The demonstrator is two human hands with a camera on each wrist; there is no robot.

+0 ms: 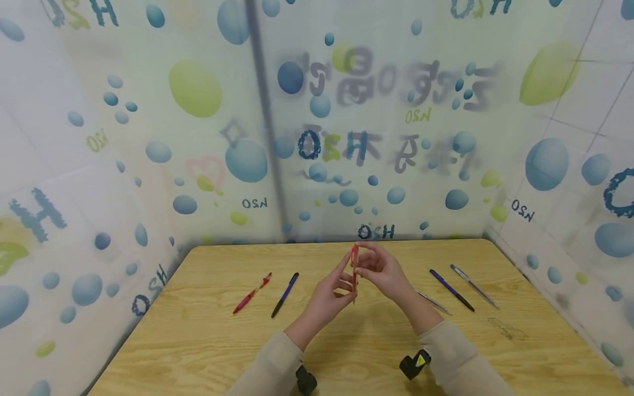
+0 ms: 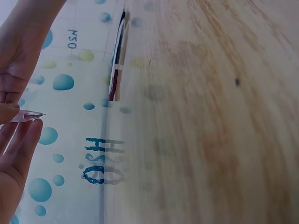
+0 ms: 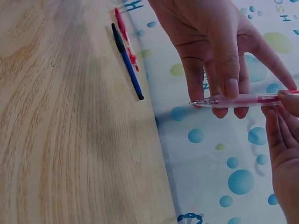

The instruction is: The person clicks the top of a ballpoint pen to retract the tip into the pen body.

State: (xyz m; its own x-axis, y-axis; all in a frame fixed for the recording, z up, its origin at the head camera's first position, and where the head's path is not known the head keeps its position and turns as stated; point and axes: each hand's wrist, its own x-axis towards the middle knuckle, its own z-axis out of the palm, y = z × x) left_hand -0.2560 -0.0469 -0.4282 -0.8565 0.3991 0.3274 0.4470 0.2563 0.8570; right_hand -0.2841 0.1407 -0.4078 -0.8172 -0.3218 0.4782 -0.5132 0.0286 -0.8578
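A red pen (image 1: 354,269) stands nearly upright between both hands, above the middle of the table. My left hand (image 1: 327,300) pinches its lower part; in the right wrist view the thumb of that hand (image 3: 217,51) lies on the clear barrel near the metal tip. The upper end, with the red clip, is held by the thumb and fingers of my right hand (image 1: 383,272). In the left wrist view only the pen's clear tip (image 2: 30,115) shows between the fingers.
On the wooden table (image 1: 198,352), a red pen (image 1: 252,293) and a blue-black pen (image 1: 284,295) lie left. To the right lie another blue-black pen (image 1: 452,290), a clear pen (image 1: 474,285) and a slim pen (image 1: 432,301) partly behind the right arm. Patterned curtains (image 1: 198,137) surround the table.
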